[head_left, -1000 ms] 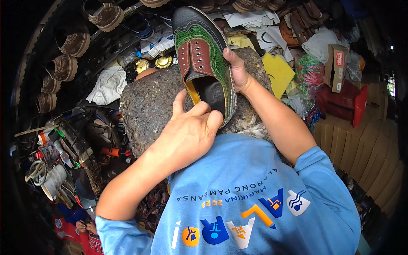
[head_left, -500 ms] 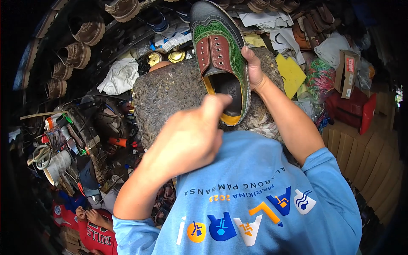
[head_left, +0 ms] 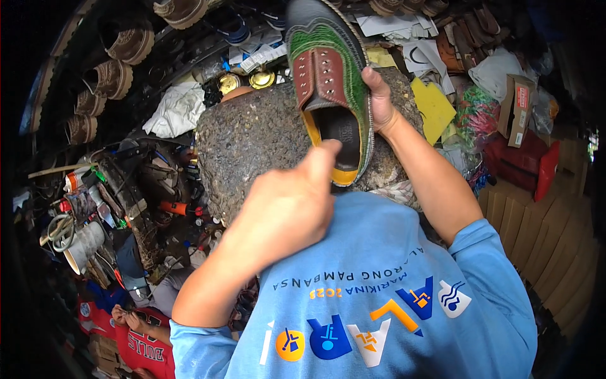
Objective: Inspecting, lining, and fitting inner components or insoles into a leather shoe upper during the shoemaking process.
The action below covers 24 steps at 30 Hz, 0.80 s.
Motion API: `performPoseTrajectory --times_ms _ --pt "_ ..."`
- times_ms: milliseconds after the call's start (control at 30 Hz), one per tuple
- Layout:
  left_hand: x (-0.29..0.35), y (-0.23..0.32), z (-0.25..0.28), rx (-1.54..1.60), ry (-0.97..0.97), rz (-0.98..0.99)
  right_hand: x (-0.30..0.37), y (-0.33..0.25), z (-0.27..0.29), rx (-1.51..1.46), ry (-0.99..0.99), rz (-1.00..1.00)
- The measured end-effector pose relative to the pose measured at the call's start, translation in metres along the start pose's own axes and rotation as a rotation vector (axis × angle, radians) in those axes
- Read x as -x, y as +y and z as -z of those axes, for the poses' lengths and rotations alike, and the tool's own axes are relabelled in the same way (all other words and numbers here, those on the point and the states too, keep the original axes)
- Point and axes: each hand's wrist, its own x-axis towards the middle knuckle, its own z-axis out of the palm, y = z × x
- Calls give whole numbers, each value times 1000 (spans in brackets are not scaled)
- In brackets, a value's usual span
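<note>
A lace-up shoe (head_left: pixel 325 82) with black, green scaly and reddish-brown leather is held toe away from me, its eyelets without laces. On its right side is my right hand (head_left: pixel 380 104), closed round it with the thumb showing; the other fingers are hidden beneath. My left hand (head_left: pixel 293 196) is curled and slightly blurred over the near left of the heel. One of its digits reaches over the yellow-lined collar into the shoe's opening. Whatever its curled fingers may hold is hidden. Below the shoe sits a large, rough, dark stone-like block (head_left: pixel 252 145).
Several brown shoes (head_left: pixel 129 44) line the upper left. Beyond the block lie crumpled white paper (head_left: pixel 177 110) and round gold-coloured tins (head_left: pixel 262 79). A yellow sheet (head_left: pixel 432 110) and a cardboard box (head_left: pixel 516 110) lie to the right. Another person in red (head_left: pixel 148 341) sits at lower left.
The shoe has shifted slightly away and to the right in my right hand. My left hand has moved a little to the right, staying at the shoe's opening.
</note>
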Motion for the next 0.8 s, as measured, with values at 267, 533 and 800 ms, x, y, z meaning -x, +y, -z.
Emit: performPoseTrajectory --times_ms 267,533,800 --pt "-5 7 -4 470 208 -7 -9 13 14 -193 -87 43" --pt "-37 20 -1 -90 637 -366 3 -5 13 -367 171 -78" --pt "-97 4 -7 -471 74 5 -5 9 -1 47 64 79"
